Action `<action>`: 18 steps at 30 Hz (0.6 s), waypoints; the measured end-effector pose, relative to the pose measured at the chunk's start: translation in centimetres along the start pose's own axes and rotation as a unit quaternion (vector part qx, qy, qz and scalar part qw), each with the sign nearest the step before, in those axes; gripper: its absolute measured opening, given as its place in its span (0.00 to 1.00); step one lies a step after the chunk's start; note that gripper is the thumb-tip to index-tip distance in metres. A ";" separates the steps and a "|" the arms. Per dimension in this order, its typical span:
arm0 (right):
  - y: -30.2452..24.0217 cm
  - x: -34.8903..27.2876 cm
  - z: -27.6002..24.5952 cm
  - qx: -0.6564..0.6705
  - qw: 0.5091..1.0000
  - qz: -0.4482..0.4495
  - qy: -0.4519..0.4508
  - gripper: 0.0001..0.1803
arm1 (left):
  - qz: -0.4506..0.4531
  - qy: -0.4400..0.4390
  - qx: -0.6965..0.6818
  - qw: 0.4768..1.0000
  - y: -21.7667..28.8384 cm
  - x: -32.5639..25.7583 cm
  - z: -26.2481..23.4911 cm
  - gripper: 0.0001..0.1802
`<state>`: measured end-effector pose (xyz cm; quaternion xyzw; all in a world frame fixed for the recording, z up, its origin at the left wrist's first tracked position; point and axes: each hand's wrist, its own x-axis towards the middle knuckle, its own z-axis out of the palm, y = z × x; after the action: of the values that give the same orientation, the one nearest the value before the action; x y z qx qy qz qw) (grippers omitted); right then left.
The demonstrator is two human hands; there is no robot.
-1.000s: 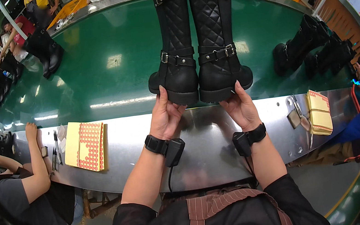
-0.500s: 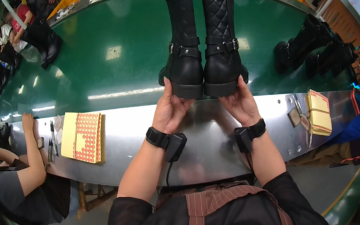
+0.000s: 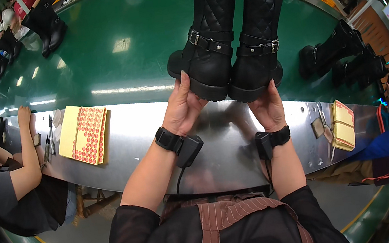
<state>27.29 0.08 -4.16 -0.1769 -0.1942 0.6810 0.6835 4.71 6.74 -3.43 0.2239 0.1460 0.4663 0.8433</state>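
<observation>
A pair of tall black boots with quilted shafts and buckled ankle straps extends away from me over the table, heels toward me. The left boot [image 3: 211, 53] is gripped at its heel and sole by my left hand [image 3: 183, 107], thumb up along its side. My right hand [image 3: 268, 106] grips the right boot [image 3: 256, 57] the same way at its heel. Fingers of both hands curl partly out of sight beneath the soles. The two heels nearly touch, and the shafts lean off to the upper right.
Sheets of round red stickers [image 3: 87, 135] lie on the metal ledge [image 3: 154, 122] at left, beside pens. Another yellow sticker pad [image 3: 343, 125] lies at right. More black boots stand on the green surface [image 3: 122, 72], at right [image 3: 329, 48] and far left [image 3: 46, 30]. People sit on both sides.
The boots have tilted, their shafts swinging to the right and the left toe turning outward to the left. Both my hands still hold the heels. My view has shifted slightly.
</observation>
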 end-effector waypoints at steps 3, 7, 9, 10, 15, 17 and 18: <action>-0.8 -0.4 0.4 -0.033 0.999 -0.006 -0.002 0.28 | -0.018 -0.014 -0.021 1.000 -0.3 0.3 0.3 0.31; -2.3 -0.9 2.8 -0.019 0.999 0.008 0.048 0.26 | -0.039 -0.031 -0.096 0.994 -0.3 -0.1 0.8 0.26; -4.8 -2.7 3.2 -0.023 0.996 -0.036 0.077 0.27 | -0.023 -0.042 -0.130 0.990 0.1 -0.1 0.1 0.23; -6.1 -4.0 3.6 -0.105 0.985 -0.033 0.131 0.27 | -0.018 -0.053 -0.151 0.987 0.5 -0.1 0.0 0.23; -10.3 -11.2 2.0 -0.354 0.887 -0.069 0.288 0.37 | 0.016 -0.093 -0.148 0.984 1.2 0.1 1.1 0.25; -9.9 -13.4 1.1 -0.381 0.865 -0.053 0.321 0.40 | 0.020 -0.096 -0.146 0.984 1.0 0.0 1.6 0.26; -9.5 -14.4 0.9 -0.386 0.865 -0.039 0.319 0.42 | 0.014 -0.100 -0.142 0.985 0.9 -0.1 2.0 0.26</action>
<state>35.06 -14.39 1.06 -0.6266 -0.2201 0.4311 0.6109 4.87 6.62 -1.25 0.1494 -0.0101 0.4691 0.8703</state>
